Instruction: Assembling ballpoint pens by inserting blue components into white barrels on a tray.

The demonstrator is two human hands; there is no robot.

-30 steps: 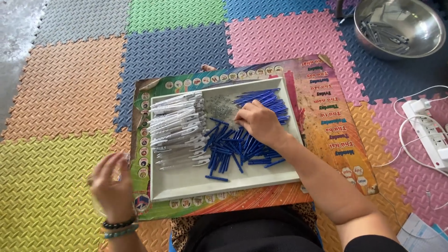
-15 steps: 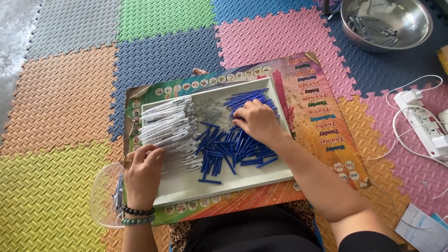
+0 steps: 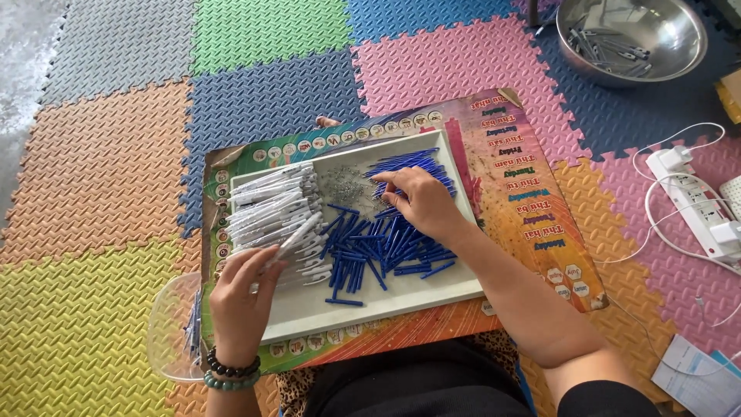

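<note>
On the shallow white rectangular tray (image 3: 386, 297), the left hand (image 3: 241, 297) pinches one white plastic pen barrel (image 3: 297, 234) at the white pile's near edge. The right hand (image 3: 421, 202), fingers curled, rests on the loose blue plastic pen parts (image 3: 370, 251) at the tray's middle.

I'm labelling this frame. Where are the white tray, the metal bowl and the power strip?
white tray (image 3: 386, 305): head view, bare near floor.
metal bowl (image 3: 679, 54): head view, inner right wall.
power strip (image 3: 695, 202): head view, middle of its body.

Left hand (image 3: 241, 297) pinching, right hand (image 3: 421, 202) spread
</note>
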